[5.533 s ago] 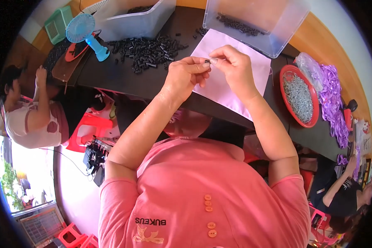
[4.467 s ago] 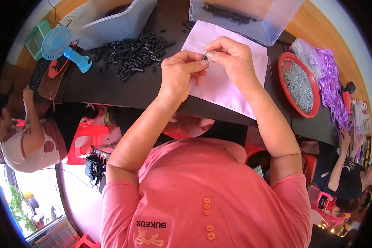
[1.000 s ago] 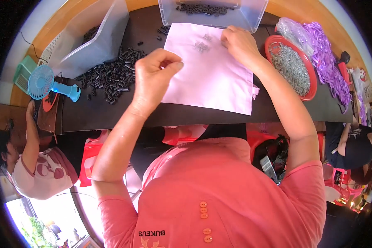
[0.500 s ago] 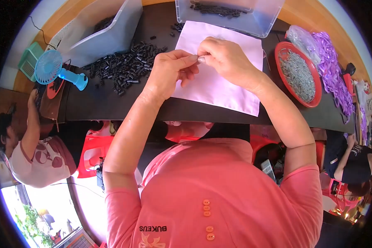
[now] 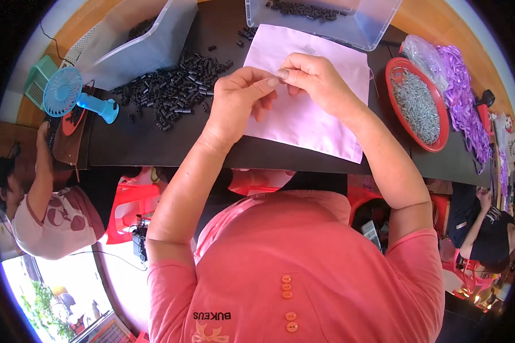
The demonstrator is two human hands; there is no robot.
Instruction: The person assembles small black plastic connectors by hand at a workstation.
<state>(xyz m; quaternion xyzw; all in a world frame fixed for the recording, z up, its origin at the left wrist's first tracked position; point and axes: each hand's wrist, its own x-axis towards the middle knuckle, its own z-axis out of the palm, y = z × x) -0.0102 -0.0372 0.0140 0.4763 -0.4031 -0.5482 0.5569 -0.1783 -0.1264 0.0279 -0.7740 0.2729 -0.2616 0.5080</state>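
Pinching fingertips together above a pink sheet on the dark desk, the left hand and right hand meet; whatever they grip is too small to make out. Black pieces lie heaped just left; a red tray sits right.

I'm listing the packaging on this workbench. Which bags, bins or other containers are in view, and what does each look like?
Clear plastic bin: top middle, rectangular, black pieces inside.
Tilted translucent bin: top left, boxy, black pieces spilling beside it.
Red bowl: right of the pink sheet, round, grey metal bits inside.
Clear plastic bag: top right, crumpled, beside purple ribbons.
No screens visible.
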